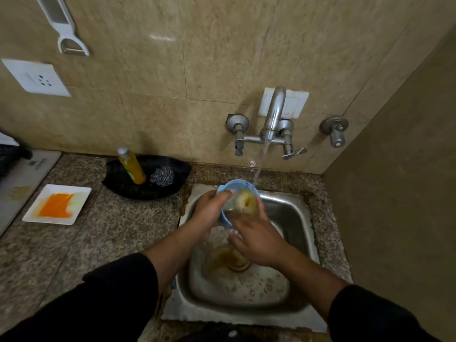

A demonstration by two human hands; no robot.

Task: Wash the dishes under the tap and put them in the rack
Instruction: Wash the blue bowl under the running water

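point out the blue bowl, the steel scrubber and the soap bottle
blue bowl (225, 191): head view, on its upper left rim
steel scrubber (162, 177): head view, middle of the wire ball
soap bottle (133, 170): head view, on its yellow body

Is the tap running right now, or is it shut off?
Running. A stream of water falls from the tap spout toward the blue bowl held over the sink.
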